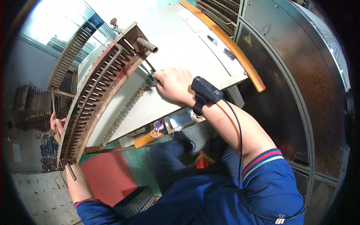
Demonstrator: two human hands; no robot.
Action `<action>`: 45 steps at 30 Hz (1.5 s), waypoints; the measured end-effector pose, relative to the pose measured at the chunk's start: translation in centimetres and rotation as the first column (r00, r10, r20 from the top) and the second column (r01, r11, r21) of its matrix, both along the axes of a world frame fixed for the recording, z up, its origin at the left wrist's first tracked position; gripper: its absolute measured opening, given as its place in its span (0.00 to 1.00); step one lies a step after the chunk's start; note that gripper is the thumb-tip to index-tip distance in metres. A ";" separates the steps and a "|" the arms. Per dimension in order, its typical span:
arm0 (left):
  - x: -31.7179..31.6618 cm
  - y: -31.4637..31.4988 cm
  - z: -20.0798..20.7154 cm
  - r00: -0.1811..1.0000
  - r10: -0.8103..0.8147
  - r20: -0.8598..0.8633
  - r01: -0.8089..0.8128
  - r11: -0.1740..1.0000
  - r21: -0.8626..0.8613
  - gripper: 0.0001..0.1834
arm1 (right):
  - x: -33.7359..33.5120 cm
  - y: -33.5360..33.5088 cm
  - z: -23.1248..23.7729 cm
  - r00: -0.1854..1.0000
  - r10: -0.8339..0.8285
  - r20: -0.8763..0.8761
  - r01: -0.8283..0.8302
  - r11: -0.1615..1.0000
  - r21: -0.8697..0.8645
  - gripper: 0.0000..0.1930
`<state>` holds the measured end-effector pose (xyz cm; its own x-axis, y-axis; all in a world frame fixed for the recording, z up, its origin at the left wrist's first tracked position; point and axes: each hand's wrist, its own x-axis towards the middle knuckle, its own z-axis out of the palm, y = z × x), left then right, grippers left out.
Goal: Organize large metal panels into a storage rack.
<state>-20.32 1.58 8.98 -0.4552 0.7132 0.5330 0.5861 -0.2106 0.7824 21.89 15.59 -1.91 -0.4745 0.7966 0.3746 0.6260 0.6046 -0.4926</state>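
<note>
A rusty metal rack (99, 86) with rows of slots stands tilted over the left part of the white table (150, 116). My left hand (58, 125) grips the rack's far left side; the near rail hides most of its palm. My right hand (175, 84) is closed at the rack's right end, around a thin dark bar (150, 66). Its fingers are curled, and the exact hold is partly hidden. A short pipe stub (147, 45) sticks out at the rack's upper corner. Lower down, a toothed rail (122, 116) of the rack runs along the tabletop.
A curved orange strip (228, 48) edges the table's right side, beside a paper with a pen (212, 40). Grey metal cabinets (277, 86) stand to the right. A shelf under the table's front holds purple-handled scissors (158, 126). A red mat (108, 172) lies on the floor.
</note>
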 end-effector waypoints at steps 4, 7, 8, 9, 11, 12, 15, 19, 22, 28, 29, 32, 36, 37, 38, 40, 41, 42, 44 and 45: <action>2.0 0.2 0.1 0.998 0.018 0.055 -0.017 1.000 -0.020 0.26 | 0.2 0.0 0.5 1.000 -0.017 0.025 0.019 0.996 -0.082 0.09; -1.9 -0.5 0.2 1.000 0.031 0.001 -0.031 1.000 -0.001 0.25 | 0.1 -0.3 1.2 1.000 0.002 0.011 -0.001 0.994 -0.106 0.10; -3.6 -0.7 0.0 0.995 0.004 -0.095 -0.004 1.000 0.000 0.25 | -0.1 -0.3 1.3 1.000 0.007 0.007 -0.006 0.995 -0.105 0.10; -3.0 -0.3 -0.1 0.996 -0.002 -0.092 0.002 1.000 -0.002 0.25 | 0.0 -0.1 1.1 1.000 -0.005 0.015 0.007 0.992 -0.123 0.10; -0.4 0.1 0.0 0.995 -0.062 0.081 0.063 0.998 -0.015 0.25 | 0.3 0.1 0.9 0.999 -0.021 0.025 0.025 0.989 -0.143 0.11; 0.2 0.1 0.1 0.995 -0.061 0.079 0.062 0.998 -0.013 0.25 | 0.3 0.0 0.9 0.999 -0.027 0.022 0.030 0.989 -0.144 0.11; 1.8 0.0 0.4 0.994 -0.023 0.104 0.024 1.000 -0.004 0.25 | 0.2 0.1 0.9 0.999 -0.036 0.009 0.037 0.991 -0.130 0.11; 1.9 -0.1 0.5 0.998 0.033 0.052 -0.033 0.999 -0.016 0.25 | 0.1 -0.1 1.0 0.999 -0.040 -0.004 0.039 0.989 -0.141 0.09; 1.7 -0.1 0.5 0.999 0.022 0.045 -0.022 1.000 -0.013 0.25 | 0.1 0.1 0.3 1.000 0.000 -0.031 -0.001 0.999 -0.037 0.08; 0.5 -0.4 -0.2 1.000 0.003 0.020 -0.003 1.000 -0.005 0.26 | 0.0 -0.1 -0.1 0.989 -0.060 -0.132 0.063 0.998 0.020 0.05; 0.2 -0.5 -0.2 1.000 -0.010 0.021 0.010 1.000 -0.007 0.26 | 0.0 -0.1 0.1 0.990 -0.055 -0.130 0.058 0.998 0.022 0.05; -0.2 -0.5 -0.2 0.999 0.017 0.032 -0.016 1.000 -0.013 0.27 | -0.4 -0.4 0.1 0.987 -0.117 -0.114 0.117 0.993 -0.003 0.05; -0.2 0.1 -0.5 0.998 0.046 0.030 -0.047 0.999 0.024 0.28 | -0.6 0.0 0.1 0.988 -0.150 -0.041 0.149 0.988 -0.037 0.05; -0.3 0.1 -0.5 0.999 0.046 0.008 -0.046 0.999 0.024 0.28 | -0.6 0.1 0.0 0.985 -0.157 -0.067 0.155 0.987 -0.037 0.05; -0.4 0.1 -0.6 0.999 0.042 0.010 -0.042 0.999 0.023 0.28 | -0.8 0.4 -0.1 0.985 -0.161 -0.066 0.159 0.987 -0.038 0.05; -0.3 0.2 -0.4 0.998 0.060 0.013 -0.061 0.997 0.037 0.28 | -1.0 1.2 0.2 0.994 -0.109 -0.017 0.108 0.991 -0.075 0.06; -0.7 0.3 -0.6 0.998 0.056 0.014 -0.056 0.998 0.042 0.28 | -0.8 1.2 0.2 0.993 -0.114 -0.016 0.112 0.991 -0.070 0.06; -0.9 0.4 -0.6 0.998 0.059 -0.033 -0.058 0.997 0.054 0.28 | -0.7 0.9 0.6 0.994 -0.113 0.002 0.113 0.989 -0.092 0.06; -1.2 0.1 -0.6 0.995 0.104 -0.009 -0.104 0.995 -0.001 0.28 | -0.4 0.5 0.6 0.994 -0.110 0.017 0.111 0.990 -0.090 0.06; -0.4 0.3 -0.6 0.995 0.099 -0.005 -0.099 0.995 0.002 0.28 | -0.2 0.5 0.4 0.993 -0.115 0.020 0.116 0.989 -0.087 0.06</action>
